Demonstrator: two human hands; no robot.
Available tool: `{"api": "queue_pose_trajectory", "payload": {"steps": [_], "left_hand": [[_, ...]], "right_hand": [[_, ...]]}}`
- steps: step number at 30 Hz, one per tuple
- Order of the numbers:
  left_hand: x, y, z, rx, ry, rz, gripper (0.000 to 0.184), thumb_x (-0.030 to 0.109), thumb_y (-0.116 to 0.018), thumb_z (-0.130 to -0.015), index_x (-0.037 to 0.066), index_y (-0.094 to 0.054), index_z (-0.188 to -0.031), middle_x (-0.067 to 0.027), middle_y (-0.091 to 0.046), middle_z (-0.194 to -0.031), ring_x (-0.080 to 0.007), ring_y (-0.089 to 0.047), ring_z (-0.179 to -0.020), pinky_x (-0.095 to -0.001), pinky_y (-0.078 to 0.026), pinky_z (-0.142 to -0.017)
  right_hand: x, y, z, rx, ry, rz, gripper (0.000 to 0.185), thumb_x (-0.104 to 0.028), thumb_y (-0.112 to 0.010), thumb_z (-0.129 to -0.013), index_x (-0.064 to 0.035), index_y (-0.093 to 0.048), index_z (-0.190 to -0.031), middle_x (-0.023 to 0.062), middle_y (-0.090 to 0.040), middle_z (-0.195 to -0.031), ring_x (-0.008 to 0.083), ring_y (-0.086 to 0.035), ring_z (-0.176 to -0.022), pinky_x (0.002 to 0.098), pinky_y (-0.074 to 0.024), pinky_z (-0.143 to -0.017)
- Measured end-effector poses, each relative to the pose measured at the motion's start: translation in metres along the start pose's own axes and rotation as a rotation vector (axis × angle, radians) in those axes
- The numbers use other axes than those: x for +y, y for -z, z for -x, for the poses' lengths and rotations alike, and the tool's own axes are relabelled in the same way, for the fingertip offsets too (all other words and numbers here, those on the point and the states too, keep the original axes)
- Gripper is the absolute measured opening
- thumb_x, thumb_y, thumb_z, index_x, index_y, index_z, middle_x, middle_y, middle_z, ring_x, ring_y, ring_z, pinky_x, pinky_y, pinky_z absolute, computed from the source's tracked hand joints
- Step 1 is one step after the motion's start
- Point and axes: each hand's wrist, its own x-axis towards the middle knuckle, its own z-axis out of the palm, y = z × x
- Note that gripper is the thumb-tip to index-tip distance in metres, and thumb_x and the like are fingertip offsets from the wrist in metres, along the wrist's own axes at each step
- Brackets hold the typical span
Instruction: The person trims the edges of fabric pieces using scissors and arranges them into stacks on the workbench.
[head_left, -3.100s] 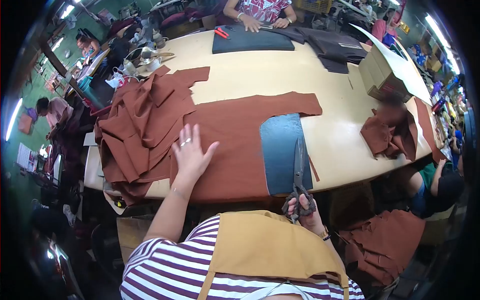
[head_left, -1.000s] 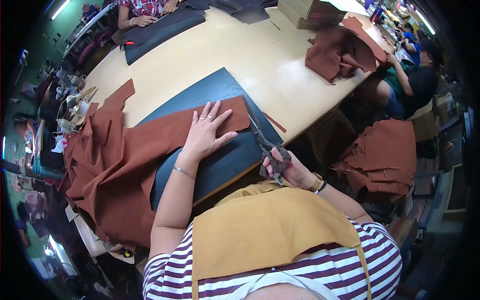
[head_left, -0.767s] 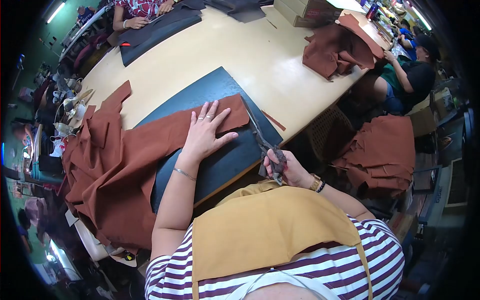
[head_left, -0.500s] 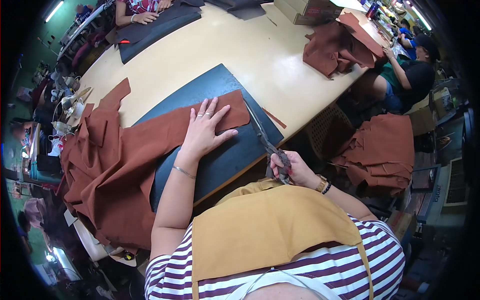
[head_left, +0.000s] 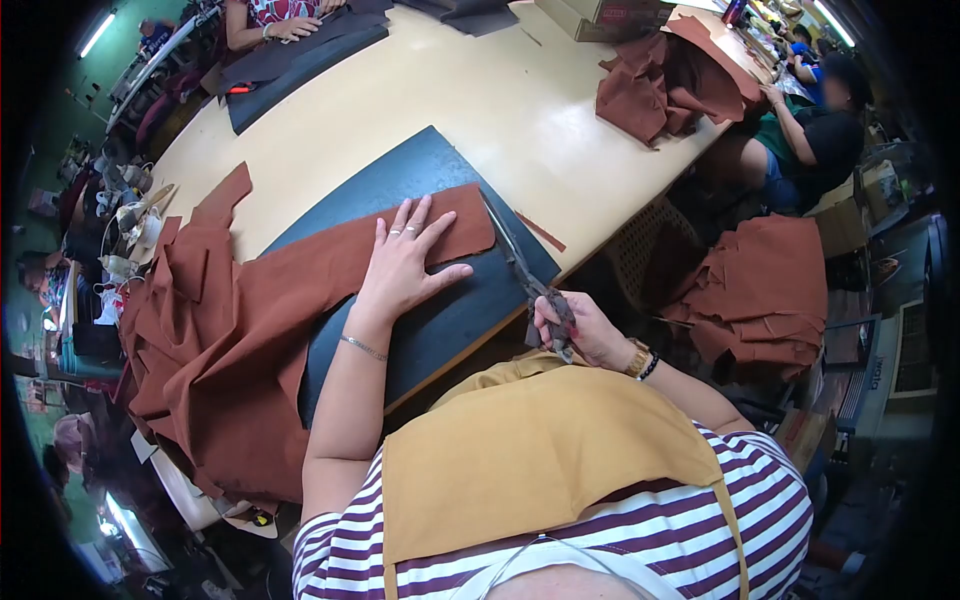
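Rust-brown fabric (head_left: 345, 255) lies across the blue board (head_left: 415, 335), its narrow end at two o'clock and its loose folds bunched at eight, taking your left hand (head_left: 405, 258) as the dial's centre and the top of the view as twelve. That hand presses flat on the strip, fingers spread and thumb out toward three. Your right hand (head_left: 590, 328), at four, is curled around the wrapped handles of the scissors (head_left: 518, 262), whose blades run alongside the fabric's end. Whether they touch its edge or are fully together, you cannot tell from this view.

The weight of those folds could drag the strip toward eight and skew the end if your palm pressure eases. Pressing unevenly could ruck the cloth between your fingers and the blades. Your thumb and fingertips point toward the steel; should the scissors swing toward nine, they could nick you or snip into good fabric. The thin offcut (head_left: 541, 232), at three beyond the blades, might snag on their tips if they strayed that way.
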Motion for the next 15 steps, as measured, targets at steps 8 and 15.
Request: {"api": "queue_pose_trajectory", "payload": {"steps": [8, 15], "left_hand": [[0.002, 0.001, 0.0, -0.009, -0.02, -0.015, 0.083, 0.068, -0.06, -0.072, 0.018, -0.047, -0.136, -0.0152, -0.03, -0.149, -0.0353, -0.022, -0.14, -0.059, -0.017, -0.11], [0.006, 0.003, 0.0, -0.041, -0.015, 0.01, 0.083, 0.066, -0.063, -0.07, 0.02, -0.046, -0.137, -0.013, -0.029, -0.15, -0.0345, -0.021, -0.14, -0.0579, -0.015, -0.111]], "right_hand": [[-0.006, -0.001, 0.003, -0.008, -0.008, 0.023, 0.033, -0.037, -0.061, -0.091, -0.0066, -0.059, -0.078, 0.0004, -0.059, -0.064, 0.0073, -0.055, -0.056, 0.0208, -0.043, -0.054], [-0.003, -0.001, -0.003, 0.005, -0.007, 0.019, 0.033, -0.037, -0.061, -0.091, -0.0064, -0.059, -0.079, 0.001, -0.059, -0.065, 0.0072, -0.055, -0.057, 0.0207, -0.0432, -0.054]]}}
